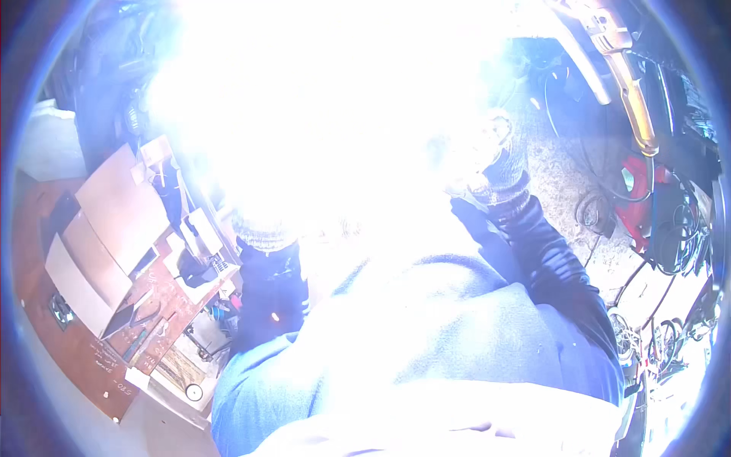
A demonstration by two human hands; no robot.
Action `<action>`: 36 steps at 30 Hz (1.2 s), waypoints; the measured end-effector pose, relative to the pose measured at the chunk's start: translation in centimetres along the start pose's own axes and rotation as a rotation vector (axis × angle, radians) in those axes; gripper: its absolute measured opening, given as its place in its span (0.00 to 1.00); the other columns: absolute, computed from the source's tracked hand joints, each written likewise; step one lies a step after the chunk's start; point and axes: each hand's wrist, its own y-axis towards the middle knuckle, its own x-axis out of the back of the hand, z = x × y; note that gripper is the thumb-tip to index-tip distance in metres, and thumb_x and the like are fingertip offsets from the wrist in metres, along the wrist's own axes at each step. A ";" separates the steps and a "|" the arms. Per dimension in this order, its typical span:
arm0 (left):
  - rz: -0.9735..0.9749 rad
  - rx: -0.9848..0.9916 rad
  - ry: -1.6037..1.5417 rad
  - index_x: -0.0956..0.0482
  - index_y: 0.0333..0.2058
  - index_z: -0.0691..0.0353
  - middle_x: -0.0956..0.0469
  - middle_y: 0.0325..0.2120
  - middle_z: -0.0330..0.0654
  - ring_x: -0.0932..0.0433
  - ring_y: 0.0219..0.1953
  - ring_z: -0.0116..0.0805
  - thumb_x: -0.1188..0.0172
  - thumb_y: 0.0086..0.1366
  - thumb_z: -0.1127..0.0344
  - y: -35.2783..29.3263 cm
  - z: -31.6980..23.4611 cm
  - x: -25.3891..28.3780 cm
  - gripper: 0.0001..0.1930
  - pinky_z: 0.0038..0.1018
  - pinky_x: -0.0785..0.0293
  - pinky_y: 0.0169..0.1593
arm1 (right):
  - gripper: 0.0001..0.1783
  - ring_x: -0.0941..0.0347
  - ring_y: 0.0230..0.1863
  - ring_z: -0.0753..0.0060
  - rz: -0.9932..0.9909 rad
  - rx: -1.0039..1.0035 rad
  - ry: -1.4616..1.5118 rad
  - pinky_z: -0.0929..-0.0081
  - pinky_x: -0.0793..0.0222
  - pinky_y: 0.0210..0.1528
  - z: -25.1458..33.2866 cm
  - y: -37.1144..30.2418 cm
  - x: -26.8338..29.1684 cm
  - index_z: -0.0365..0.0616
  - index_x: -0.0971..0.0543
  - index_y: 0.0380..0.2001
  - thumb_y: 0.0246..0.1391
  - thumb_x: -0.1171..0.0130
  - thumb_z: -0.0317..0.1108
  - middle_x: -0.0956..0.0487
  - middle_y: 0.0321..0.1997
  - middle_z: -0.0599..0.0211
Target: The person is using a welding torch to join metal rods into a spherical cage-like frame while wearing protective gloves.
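An intense white-blue glare fills the middle and top of the head view and washes out whatever lies between my hands. My right hand (pixel 499 156), in a knitted work glove, reaches into the right edge of this light. Its fingers look curled round something that the glare hides. On the other side only the pale cuff of my left glove (pixel 266 234) shows; that hand and its fingers are lost in the brightness. Dark sleeves cover both forearms. An orange spark (pixel 276 317) shows against my left sleeve.
At left, opened cardboard (pixel 122 206) lies on a brown tabletop (pixel 46 335) among small tools. A yellow corded power tool (pixel 640 114) is at the upper right. Below it are a red object (pixel 636 202) and tangled cables (pixel 681 236) by the concrete floor (pixel 556 171).
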 end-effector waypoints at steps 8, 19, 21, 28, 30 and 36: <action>0.004 0.003 -0.036 0.18 0.50 0.52 0.17 0.34 0.50 0.16 0.34 0.47 0.36 0.61 0.68 0.9 -0.5 0.3 0.17 0.36 0.20 0.39 | 0.26 0.25 0.48 0.67 0.132 0.040 -0.256 0.69 0.27 0.53 1.0 0.5 0.6 0.41 0.29 0.56 0.54 0.36 0.31 0.23 0.49 0.64; 0.009 -0.013 -0.070 0.19 0.52 0.53 0.17 0.39 0.51 0.16 0.38 0.47 0.38 0.62 0.68 1.2 -0.6 0.6 0.18 0.37 0.20 0.41 | 0.20 0.23 0.49 0.61 0.114 0.118 -0.335 0.67 0.29 0.57 -4.1 -0.3 0.4 0.39 0.24 0.53 0.61 0.46 0.38 0.22 0.46 0.55; 0.069 0.030 -0.034 0.19 0.52 0.53 0.17 0.40 0.51 0.16 0.38 0.47 0.38 0.62 0.68 1.1 -0.8 0.8 0.18 0.37 0.20 0.40 | 0.20 0.22 0.49 0.58 0.258 -0.024 -0.424 0.66 0.30 0.57 -4.9 -1.0 1.9 0.40 0.23 0.52 0.61 0.45 0.40 0.20 0.44 0.52; 0.059 0.054 -0.008 0.18 0.50 0.53 0.17 0.35 0.49 0.17 0.34 0.47 0.37 0.61 0.68 1.5 -1.3 1.0 0.18 0.36 0.22 0.39 | 0.25 0.25 0.46 0.69 -0.087 -0.222 0.068 0.71 0.26 0.50 -4.7 1.0 0.4 0.41 0.32 0.57 0.57 0.39 0.30 0.25 0.47 0.63; 0.029 0.048 -0.038 0.16 0.48 0.55 0.18 0.32 0.48 0.19 0.32 0.44 0.33 0.57 0.71 1.3 -1.1 0.9 0.18 0.36 0.24 0.38 | 0.24 0.26 0.45 0.70 -0.035 -0.310 -0.009 0.71 0.26 0.48 -4.1 0.2 1.1 0.42 0.32 0.57 0.59 0.40 0.32 0.25 0.46 0.63; 0.126 0.093 0.027 0.18 0.50 0.55 0.16 0.35 0.48 0.17 0.36 0.45 0.36 0.62 0.67 0.8 -0.7 0.9 0.17 0.36 0.22 0.39 | 0.21 0.25 0.39 0.75 0.024 -0.134 -0.175 0.75 0.26 0.42 -6.9 -2.3 2.6 0.41 0.26 0.55 0.60 0.41 0.34 0.22 0.44 0.65</action>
